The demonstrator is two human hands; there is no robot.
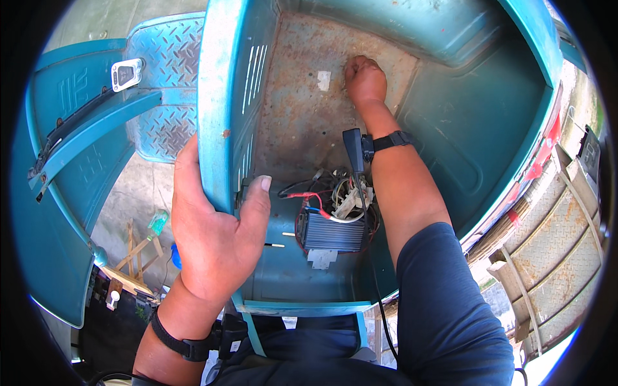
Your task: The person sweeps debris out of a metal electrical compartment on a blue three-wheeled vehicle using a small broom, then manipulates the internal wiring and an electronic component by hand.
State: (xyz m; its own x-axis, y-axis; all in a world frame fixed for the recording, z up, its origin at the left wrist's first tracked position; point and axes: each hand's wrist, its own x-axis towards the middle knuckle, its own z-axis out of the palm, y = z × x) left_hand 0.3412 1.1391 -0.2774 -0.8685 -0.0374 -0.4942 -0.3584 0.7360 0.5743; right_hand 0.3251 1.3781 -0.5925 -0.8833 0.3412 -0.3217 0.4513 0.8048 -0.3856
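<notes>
My left hand (215,235) wraps round the upright edge (216,96) of a teal metal box body, its thumb on the inner side. Inside the box, my right hand (365,80) is curled closed over the rust-stained bottom panel (293,116). Whatever its fingers may hold is hidden. A small white scrap (324,80) lies to the left of that hand. Nearer to me, a finned metal controller box (333,233) sits in the box, with a tangle of wires (335,193) and white connectors heaped at its far side.
Left of the box are a tread-plate step (168,61), a pedal (127,74) and a curved teal panel (61,257). A wooden frame (138,254) and a green bottle (158,222) lie beyond them. Rusty metal sheeting (547,251) stands at the right. A black cable (380,289) hangs along my right arm.
</notes>
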